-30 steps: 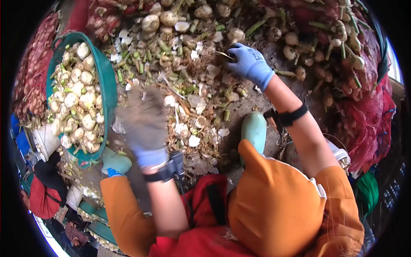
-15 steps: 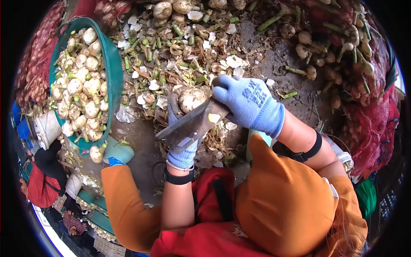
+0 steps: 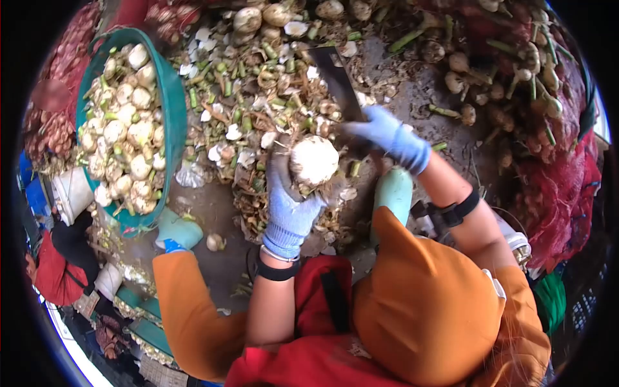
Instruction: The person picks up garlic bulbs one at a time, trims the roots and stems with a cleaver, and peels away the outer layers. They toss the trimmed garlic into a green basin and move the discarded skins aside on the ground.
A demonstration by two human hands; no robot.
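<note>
My left hand (image 3: 290,209), in a blue and grey work glove, is closed around a large garlic bulb (image 3: 314,160) whose bright white face is turned up. To its right, my right hand (image 3: 390,138), gloved the same way and slightly blurred, grips a knife (image 3: 338,84). The dark, broad blade points away from me over the trimmings, apart from the bulb. Part of the knife's handle is hidden by the glove.
A teal tub (image 3: 171,129) heaped with garlic bulbs stands at left. Cut stems and peels (image 3: 258,97) cover the ground ahead. Stemmed garlic (image 3: 461,71) and red mesh sacks (image 3: 561,200) lie at right. A loose bulb (image 3: 216,242) lies near my boot (image 3: 179,230).
My right hand has swung the knife off the bulb, from across my left hand to pointing forward. The bulb's white face now shows. A bulb at the tub's rim has dropped to the ground.
</note>
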